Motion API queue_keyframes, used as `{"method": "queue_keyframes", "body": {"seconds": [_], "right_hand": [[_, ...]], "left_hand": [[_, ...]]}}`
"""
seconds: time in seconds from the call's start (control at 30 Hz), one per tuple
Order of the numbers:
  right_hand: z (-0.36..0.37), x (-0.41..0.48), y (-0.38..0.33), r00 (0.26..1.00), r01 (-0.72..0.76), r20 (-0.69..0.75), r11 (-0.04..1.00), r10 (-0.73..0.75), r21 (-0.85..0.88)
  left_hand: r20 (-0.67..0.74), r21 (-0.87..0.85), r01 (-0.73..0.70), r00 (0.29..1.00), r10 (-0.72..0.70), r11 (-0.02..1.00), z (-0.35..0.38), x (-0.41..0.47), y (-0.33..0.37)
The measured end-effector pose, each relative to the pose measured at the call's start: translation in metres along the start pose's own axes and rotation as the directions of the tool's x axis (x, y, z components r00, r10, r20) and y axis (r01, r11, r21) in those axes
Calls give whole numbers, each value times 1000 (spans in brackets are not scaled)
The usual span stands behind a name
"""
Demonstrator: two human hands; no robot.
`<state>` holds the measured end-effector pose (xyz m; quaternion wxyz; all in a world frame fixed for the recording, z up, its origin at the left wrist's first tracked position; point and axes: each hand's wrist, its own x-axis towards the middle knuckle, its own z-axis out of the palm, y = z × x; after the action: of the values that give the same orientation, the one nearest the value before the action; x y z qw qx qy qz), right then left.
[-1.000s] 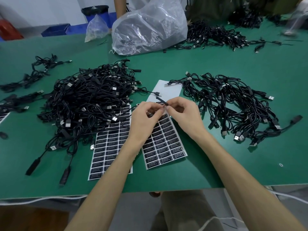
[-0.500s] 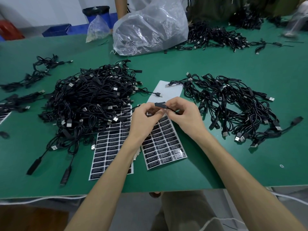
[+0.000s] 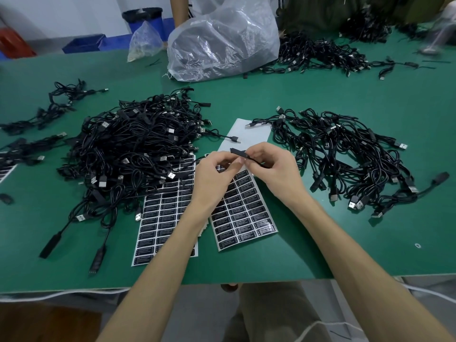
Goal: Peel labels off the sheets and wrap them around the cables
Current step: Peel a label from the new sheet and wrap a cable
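Both hands meet above the label sheets at the table's middle. My right hand (image 3: 276, 169) pinches a black cable (image 3: 238, 152) by its small controller block, whose free end points left. My left hand (image 3: 214, 176) pinches at the same block from below; a label between its fingers cannot be made out. Under my hands lies a label sheet (image 3: 244, 218) with rows of black labels, its upper part bare white. A second label sheet (image 3: 162, 223) lies to its left, partly under the big cable pile (image 3: 128, 149).
A second heap of black cables (image 3: 345, 156) lies right of my hands. A clear plastic bag (image 3: 222, 38) stands at the back centre, more cables (image 3: 320, 53) behind it. Loose cables (image 3: 49, 104) lie far left. The green table's front edge (image 3: 74, 290) is near me.
The cable's controller block has turned from pointing down-right to lying nearly level, free end to the left. Both hands stayed in place, fingers working around it.
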<state>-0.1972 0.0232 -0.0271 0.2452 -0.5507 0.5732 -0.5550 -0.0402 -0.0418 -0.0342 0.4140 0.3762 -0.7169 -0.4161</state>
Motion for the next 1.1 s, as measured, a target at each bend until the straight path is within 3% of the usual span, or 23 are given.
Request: {"method": "queue_keyframes", "body": {"seconds": [0.13,0.3,0.6,0.8,0.93,1.1], "right_hand": [[1,0,1,1000,-23,-12,999,24,32],[0,1,1,1000,-23,-20,999,23,28],[2,1,-1,999,-31,-18,998,30,-50],[3,2,2,999,-46,-23,987,43,-155],[5,4,6,999,-42,-28,963,35,-267],[6,4,5,1000,-15,1,951,16,-310]], "left_hand": [[-14,5,-3,1000,3,1000,0,-2,1],[-25,141,-67,997,71,988,2,-2,1],[-115,69,17,993,-9,997,0,-1,3],[-174,-167,52,981,-81,985,-6,-1,6],[-50,-404,128,986,-161,906,-12,-2,9],[81,-422,178,984,-158,889,-7,-5,12]]}}
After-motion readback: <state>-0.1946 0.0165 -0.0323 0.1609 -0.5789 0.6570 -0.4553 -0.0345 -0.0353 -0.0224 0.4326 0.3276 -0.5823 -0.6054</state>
